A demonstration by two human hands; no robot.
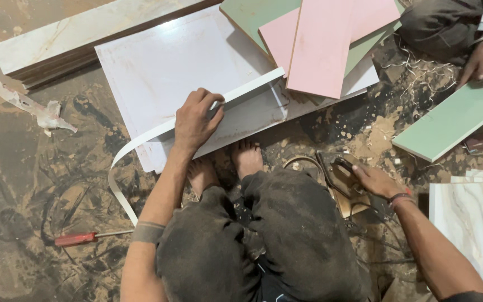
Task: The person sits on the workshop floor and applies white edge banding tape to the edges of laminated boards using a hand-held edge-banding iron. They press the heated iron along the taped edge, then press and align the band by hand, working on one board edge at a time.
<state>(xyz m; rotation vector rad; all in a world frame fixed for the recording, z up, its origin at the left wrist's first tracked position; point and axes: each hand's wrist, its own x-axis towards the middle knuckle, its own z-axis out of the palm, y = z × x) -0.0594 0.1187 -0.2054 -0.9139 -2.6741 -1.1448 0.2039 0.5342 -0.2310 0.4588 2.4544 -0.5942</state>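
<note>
My left hand (195, 118) presses a white edge-banding strip (252, 88) against the near edge of a white board (163, 61) lying on the floor. The strip's loose end curls down to the left past my arm. My right hand (373, 180) grips the dark handle of a clothes iron (339, 182) resting on the floor at my right knee. My bare feet (227, 162) touch the board's near edge, and I squat above them.
Pink (322, 45) and green (252, 14) boards lie stacked on the white board's far right. Another person's hand (478, 60) rests on a green board (451, 120) at right. A red-handled screwdriver (76, 239) lies at left. A marbled panel (476, 223) sits at right, shavings around.
</note>
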